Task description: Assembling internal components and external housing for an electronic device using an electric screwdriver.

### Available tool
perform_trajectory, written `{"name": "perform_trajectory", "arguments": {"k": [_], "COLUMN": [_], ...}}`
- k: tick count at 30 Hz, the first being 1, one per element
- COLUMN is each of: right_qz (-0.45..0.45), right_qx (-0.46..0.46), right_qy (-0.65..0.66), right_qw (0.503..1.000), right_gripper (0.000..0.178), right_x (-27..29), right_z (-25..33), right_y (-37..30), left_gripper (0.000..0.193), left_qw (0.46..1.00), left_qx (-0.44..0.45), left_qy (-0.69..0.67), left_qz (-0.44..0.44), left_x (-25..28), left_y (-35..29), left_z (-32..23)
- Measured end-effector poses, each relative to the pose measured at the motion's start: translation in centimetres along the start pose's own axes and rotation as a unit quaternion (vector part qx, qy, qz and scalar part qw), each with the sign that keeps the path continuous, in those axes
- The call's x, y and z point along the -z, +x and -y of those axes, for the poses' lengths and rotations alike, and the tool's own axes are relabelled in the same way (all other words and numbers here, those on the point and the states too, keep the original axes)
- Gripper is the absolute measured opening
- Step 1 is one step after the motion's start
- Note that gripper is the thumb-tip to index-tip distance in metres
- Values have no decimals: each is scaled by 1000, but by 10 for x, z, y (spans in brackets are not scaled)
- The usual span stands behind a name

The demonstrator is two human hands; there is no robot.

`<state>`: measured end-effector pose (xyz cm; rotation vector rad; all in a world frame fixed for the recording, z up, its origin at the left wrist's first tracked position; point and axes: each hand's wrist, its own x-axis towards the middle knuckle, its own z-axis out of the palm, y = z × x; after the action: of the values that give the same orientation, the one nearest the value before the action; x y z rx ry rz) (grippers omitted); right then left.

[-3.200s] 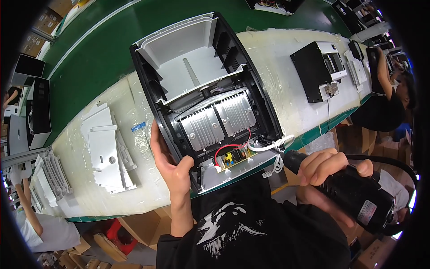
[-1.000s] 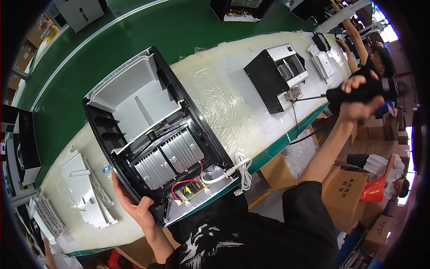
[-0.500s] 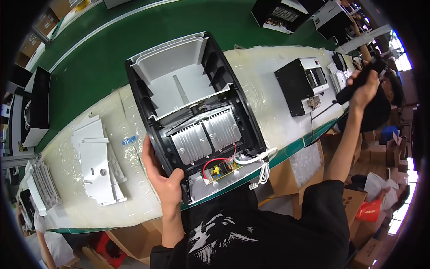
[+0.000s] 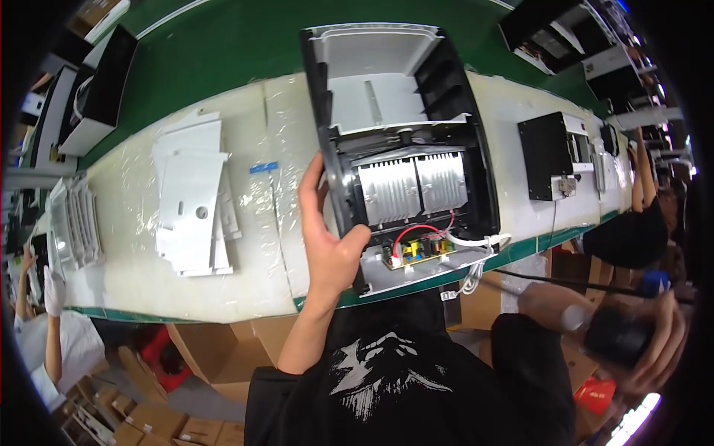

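Observation:
On the bench in front of me stands a black appliance housing point(image 4: 487, 171) with a light grey bin-like compartment at its far end. Finned silver heat sinks point(image 4: 390, 192) sit in its near part. Below them is a small circuit board point(image 4: 424, 251) with red wires, and a bundled white cable point(image 4: 470, 281) hangs over the near edge. My left hand point(image 4: 331, 249) is closed round the housing's left wall, thumb over the near corner. Off to the right, away from the housing, my right hand point(image 4: 658, 346) grips a black electric screwdriver point(image 4: 617, 336), smeared by motion.
Flat white metal plates point(image 4: 190, 215) lie stacked left of the housing, with ribbed white parts point(image 4: 72, 223) farther left. A black box-shaped unit point(image 4: 543, 156) stands right. A dark cord point(image 4: 580, 282) crosses near the right hand. Cardboard boxes point(image 4: 223, 349) stand below the bench; other people work at both sides.
My right hand has swung down and nearer with the screwdriver, from the upper right. My left hand keeps its hold on the housing. The whole view has shifted and turned.

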<state>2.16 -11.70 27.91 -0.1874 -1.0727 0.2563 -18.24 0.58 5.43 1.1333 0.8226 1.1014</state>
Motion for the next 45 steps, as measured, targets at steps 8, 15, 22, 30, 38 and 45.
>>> {"name": "perform_trajectory", "arguments": {"k": [8,15,22,30,38,45], "right_qz": [261,247,208,282,322,322], "right_qx": [-194,-137,-275,-206,-400,-335], "right_qy": [85,61,17,4,13,44], "right_qw": [942,958,938,937,858,885], "right_gripper": [6,57,75,55,42,37], "right_x": [-39,-33,-35,-29,-26,-34], "right_z": [-41,-61,-49,-71,-61,-78], "right_y": [-61,-120,-136,-129,-119,-128], "left_gripper": [82,82,84,83,83,82], "left_qw": [999,1000,999,998,997,995], "left_qx": [-40,-23,-38,-42,-52,-77], "left_qy": [14,10,33,53,55,63], "left_qz": [7,0,6,-1,1,-2], "left_x": [4,7,5,7,7,10], "left_y": [-2,-4,-2,-2,-2,-1], "left_z": [8,11,10,11,10,13]}}
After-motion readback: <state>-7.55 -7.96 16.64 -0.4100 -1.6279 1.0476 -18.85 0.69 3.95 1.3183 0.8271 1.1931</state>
